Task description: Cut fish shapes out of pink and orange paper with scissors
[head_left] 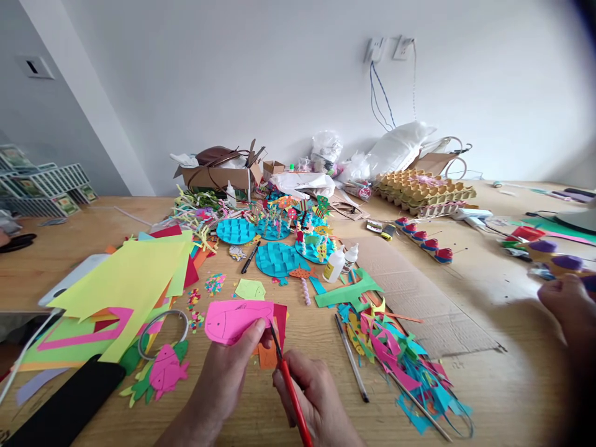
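My left hand (228, 369) pinches the right end of a pink paper (226, 320) with a fish outline drawn on it. My right hand (314, 391) is closed round red-handled scissors (296, 400), whose dark blades reach the paper's right edge beside my left fingertips. Whether the blades are apart is hard to see. Red and orange paper pieces (267, 358) lie under my hands. Just beyond the pink sheet is a yellow-green paper piece (250, 288) with another fish drawn on it. Cut-out paper fish (165, 371) are left of my left hand, beside a metal ring (185, 323).
Coloured paper sheets (144, 267) are stacked at left. A pen (351, 357) and paper scraps (395, 357) lie at right. Blue round pieces (274, 259) and glue bottles (333, 266) stand ahead, near a cardboard sheet (410, 298). Another person's hand (565, 304) touches purple-topped cups at far right.
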`<state>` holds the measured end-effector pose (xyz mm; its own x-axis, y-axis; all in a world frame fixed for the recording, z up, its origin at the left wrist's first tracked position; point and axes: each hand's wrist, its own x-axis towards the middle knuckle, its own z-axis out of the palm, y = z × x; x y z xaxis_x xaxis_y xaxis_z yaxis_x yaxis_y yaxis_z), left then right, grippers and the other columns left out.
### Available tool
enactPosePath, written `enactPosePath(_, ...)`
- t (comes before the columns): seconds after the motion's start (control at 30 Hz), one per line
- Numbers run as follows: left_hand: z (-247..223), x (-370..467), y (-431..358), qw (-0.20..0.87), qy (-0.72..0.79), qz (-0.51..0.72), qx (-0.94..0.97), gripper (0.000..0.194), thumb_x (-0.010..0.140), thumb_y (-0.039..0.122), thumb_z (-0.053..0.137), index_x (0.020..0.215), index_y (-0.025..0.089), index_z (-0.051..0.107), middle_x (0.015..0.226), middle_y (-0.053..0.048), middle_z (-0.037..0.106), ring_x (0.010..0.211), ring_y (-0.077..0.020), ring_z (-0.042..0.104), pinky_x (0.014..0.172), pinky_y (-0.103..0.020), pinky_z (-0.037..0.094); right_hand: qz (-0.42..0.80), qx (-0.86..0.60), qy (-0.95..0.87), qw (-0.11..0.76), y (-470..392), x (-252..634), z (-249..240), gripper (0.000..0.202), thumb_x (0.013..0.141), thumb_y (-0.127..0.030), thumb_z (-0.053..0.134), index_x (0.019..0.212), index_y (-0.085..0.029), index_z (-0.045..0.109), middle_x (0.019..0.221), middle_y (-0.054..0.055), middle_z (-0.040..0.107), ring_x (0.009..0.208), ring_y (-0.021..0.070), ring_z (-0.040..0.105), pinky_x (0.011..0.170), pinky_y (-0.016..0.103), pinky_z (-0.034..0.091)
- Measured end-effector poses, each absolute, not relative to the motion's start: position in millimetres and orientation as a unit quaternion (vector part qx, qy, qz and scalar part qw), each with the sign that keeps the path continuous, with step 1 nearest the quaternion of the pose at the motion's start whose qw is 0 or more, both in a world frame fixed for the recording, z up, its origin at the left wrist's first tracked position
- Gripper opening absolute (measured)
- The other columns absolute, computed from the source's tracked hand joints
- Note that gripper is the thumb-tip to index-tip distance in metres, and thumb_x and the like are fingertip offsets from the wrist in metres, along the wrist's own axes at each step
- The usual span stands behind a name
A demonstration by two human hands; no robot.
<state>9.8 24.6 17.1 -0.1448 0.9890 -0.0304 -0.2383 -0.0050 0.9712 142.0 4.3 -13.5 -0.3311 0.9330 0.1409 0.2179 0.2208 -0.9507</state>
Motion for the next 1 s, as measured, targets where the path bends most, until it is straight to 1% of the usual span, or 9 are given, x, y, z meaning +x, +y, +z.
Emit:
enactPosePath(0.2, 23, 9, 25, 0.550, 0.477, 0.577, 0.370, 0.010, 0.070, 0.026, 0.066, 0.068, 0.016, 0.068, 0.062, 0.000, 0.067, 0.061, -0.0148, 0.058, 0.061, -0.025, 0.049, 0.458, -0.425, -0.682, 0.381, 4, 144, -15, 0.038, 0.088, -0.042, 0.039, 0.057, -0.020, 0.033, 0.050, -0.006, 0.027, 0.045, 0.0081, 0.025, 0.042, 0.021, 0.020)
enactPosePath(0.47, 28, 5, 25, 0.587, 0.463, 0.544, 0.381, 0.009, 0.071, 0.024, 0.067, 0.071, 0.015, 0.069, 0.066, 0.000, 0.068, 0.062, -0.0141, 0.058, 0.060, -0.025, 0.049, 0.465, -0.435, -0.686, 0.353, 3, 149, -4, 0.034, 0.085, -0.036, 0.040, 0.056, -0.021, 0.031, 0.050, -0.006, 0.025, 0.045, 0.0086, 0.026, 0.042, 0.022, 0.020)
enactPosePath(0.7, 27, 3, 25, 0.579, 0.468, 0.532, 0.403, 0.008, 0.071, 0.022, 0.065, 0.070, 0.015, 0.068, 0.066, -0.001, 0.068, 0.062, -0.0148, 0.058, 0.061, -0.026, 0.049, 0.464, -0.433, -0.693, 0.343, 1, 150, -3, 0.033, 0.086, -0.037, 0.039, 0.058, -0.020, 0.032, 0.051, -0.007, 0.026, 0.045, 0.0086, 0.026, 0.042, 0.022, 0.020)
enactPosePath(1.0, 28, -1, 25, 0.584, 0.471, 0.514, 0.417, 0.009, 0.073, 0.022, 0.063, 0.071, 0.015, 0.068, 0.067, -0.002, 0.068, 0.065, -0.0157, 0.059, 0.062, -0.026, 0.049, 0.443, -0.433, -0.707, 0.341, 2, 150, -7, 0.031, 0.085, -0.031, 0.040, 0.058, -0.020, 0.030, 0.051, -0.007, 0.026, 0.047, 0.0082, 0.025, 0.043, 0.021, 0.021)
